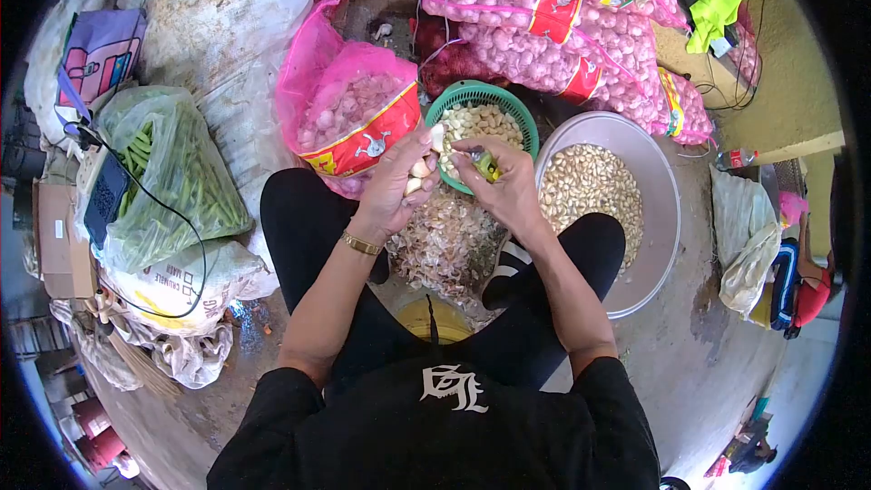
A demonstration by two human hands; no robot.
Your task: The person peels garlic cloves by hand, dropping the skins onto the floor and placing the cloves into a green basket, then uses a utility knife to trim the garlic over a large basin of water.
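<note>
My left hand (399,186), with a gold bracelet on the wrist, is shut on a few garlic cloves (420,172) held in front of me. My right hand (504,181) grips a small knife with a green-yellow handle (487,164) and touches the same garlic. Both hands hover over the near edge of a green basket (454,95) that holds garlic cloves. A heap of garlic skins (445,240) lies on the floor between my knees, right under the hands.
A big metal basin (658,218) of peeled cloves sits to the right. A pink bag of garlic (349,109) stands left of the basket, pink mesh sacks of garlic (553,27) behind. A bag of green beans (168,172) lies far left.
</note>
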